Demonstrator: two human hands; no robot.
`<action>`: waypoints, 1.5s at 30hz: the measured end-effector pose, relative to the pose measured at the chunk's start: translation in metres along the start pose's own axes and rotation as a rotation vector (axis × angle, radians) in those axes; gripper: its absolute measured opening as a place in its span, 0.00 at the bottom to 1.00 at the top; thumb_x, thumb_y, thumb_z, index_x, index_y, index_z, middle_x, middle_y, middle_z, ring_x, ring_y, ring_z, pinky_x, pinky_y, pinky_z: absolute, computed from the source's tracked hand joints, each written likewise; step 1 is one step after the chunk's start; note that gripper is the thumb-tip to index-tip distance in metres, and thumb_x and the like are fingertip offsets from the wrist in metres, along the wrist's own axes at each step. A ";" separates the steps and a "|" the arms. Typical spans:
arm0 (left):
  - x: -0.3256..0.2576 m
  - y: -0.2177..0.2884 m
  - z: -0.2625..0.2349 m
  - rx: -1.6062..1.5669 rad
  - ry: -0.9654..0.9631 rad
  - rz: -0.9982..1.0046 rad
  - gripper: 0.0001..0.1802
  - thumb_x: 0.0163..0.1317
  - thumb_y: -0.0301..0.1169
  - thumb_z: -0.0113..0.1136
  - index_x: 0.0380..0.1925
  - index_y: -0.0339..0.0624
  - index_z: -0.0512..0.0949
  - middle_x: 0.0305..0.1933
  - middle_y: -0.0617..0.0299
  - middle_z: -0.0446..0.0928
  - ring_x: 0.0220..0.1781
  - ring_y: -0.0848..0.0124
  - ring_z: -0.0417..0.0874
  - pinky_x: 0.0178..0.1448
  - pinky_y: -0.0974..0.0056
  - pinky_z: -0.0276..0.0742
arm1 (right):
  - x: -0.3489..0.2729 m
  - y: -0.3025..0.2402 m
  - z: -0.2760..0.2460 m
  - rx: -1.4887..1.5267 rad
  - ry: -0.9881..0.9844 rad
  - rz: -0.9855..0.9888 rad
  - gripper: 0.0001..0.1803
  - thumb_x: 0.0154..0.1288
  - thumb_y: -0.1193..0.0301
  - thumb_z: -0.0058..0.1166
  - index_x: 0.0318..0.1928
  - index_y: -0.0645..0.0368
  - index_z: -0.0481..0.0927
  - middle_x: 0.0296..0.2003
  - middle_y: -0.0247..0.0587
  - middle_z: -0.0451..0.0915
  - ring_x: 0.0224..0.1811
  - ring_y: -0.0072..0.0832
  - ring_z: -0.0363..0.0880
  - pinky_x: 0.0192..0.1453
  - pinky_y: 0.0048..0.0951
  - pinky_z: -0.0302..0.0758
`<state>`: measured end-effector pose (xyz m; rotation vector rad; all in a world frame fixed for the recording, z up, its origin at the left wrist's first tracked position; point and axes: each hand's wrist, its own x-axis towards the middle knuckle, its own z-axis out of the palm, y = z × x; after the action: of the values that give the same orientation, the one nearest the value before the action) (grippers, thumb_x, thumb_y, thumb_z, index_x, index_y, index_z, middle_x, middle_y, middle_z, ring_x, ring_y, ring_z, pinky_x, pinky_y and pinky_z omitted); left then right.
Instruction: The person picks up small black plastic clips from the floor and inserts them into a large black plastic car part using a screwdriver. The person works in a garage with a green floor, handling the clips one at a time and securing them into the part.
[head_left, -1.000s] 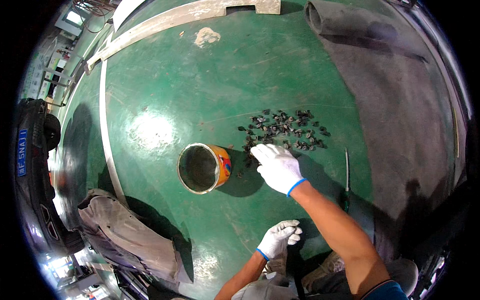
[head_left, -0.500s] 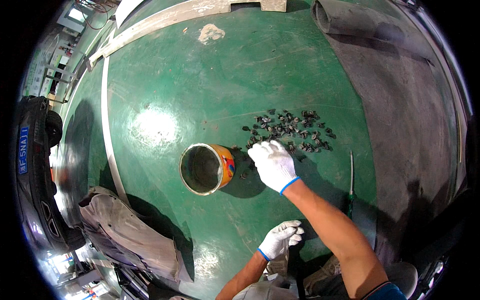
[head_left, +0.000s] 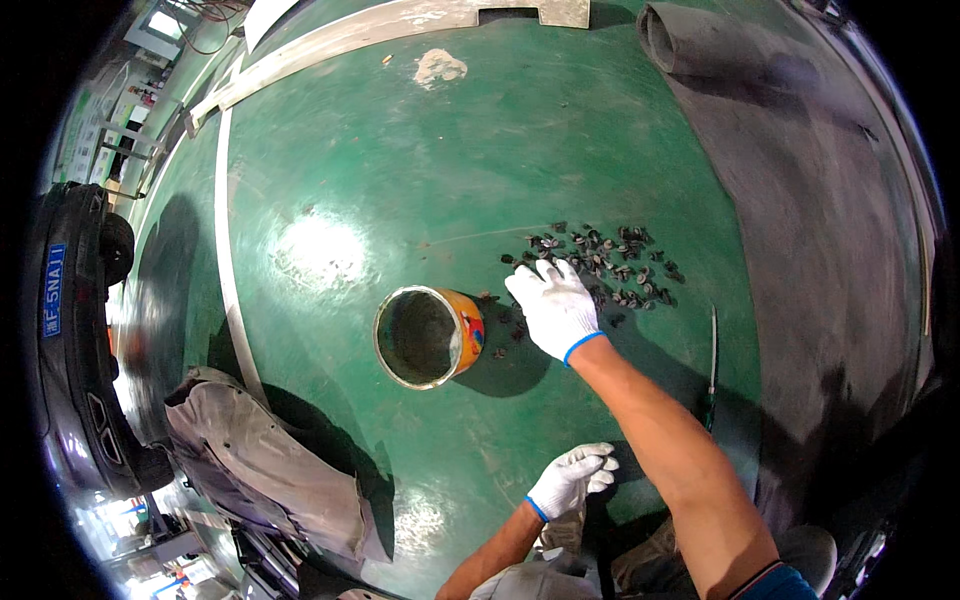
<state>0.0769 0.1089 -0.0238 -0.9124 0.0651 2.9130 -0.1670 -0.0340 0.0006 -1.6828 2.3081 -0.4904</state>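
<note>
My right hand [head_left: 556, 308], in a white knit glove with a blue cuff, reaches over the near left part of a scattered pile of small dark plastic clips [head_left: 625, 272] on the green floor. Its fingers are spread and point away from me; no held clip can be seen, though the palm side is hidden. Left of it stands an open round bucket [head_left: 468, 335] with an orange label, its inside grey and dirty. Lower down, near my knees, my left hand [head_left: 568, 482] wears a matching glove. Its fingers are loosely bent and slightly apart, with nothing visible in them.
A green-handled screwdriver [head_left: 714, 360] lies right of my right forearm. Beyond it spreads a grey mat [head_left: 810, 240], rolled at its far end [head_left: 730, 50]. A dirty, curved grey panel [head_left: 265, 460] lies at lower left. A dark car [head_left: 85, 350] stands farther left.
My right hand has moved slightly forward over the clips, and its fingers have spread from a more curled pose. My left hand keeps its place. The whole view has shifted a little.
</note>
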 end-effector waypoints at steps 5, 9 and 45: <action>-0.002 0.002 0.000 0.004 0.020 -0.010 0.21 0.75 0.31 0.60 0.63 0.35 0.74 0.51 0.54 0.85 0.45 0.67 0.86 0.49 0.64 0.82 | -0.011 0.014 -0.004 0.102 0.033 0.012 0.25 0.70 0.69 0.51 0.67 0.50 0.78 0.68 0.41 0.77 0.72 0.43 0.71 0.79 0.47 0.63; -0.001 0.003 0.005 -0.001 0.015 -0.022 0.20 0.75 0.31 0.61 0.63 0.35 0.75 0.51 0.54 0.85 0.45 0.67 0.86 0.49 0.64 0.82 | -0.028 0.024 -0.028 0.683 0.258 0.183 0.19 0.70 0.73 0.54 0.60 0.55 0.84 0.59 0.40 0.85 0.59 0.42 0.83 0.67 0.38 0.77; 0.010 0.068 0.051 -0.043 0.232 0.397 0.18 0.76 0.42 0.57 0.53 0.38 0.76 0.47 0.52 0.80 0.45 0.60 0.82 0.47 0.61 0.79 | -0.100 0.022 -0.080 1.513 -0.123 0.363 0.13 0.66 0.82 0.59 0.50 0.66 0.86 0.43 0.44 0.88 0.43 0.30 0.87 0.52 0.33 0.84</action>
<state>0.0333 0.0455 0.0133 -1.3862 0.2239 3.1505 -0.1866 0.0771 0.0642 -0.4889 1.2653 -1.4353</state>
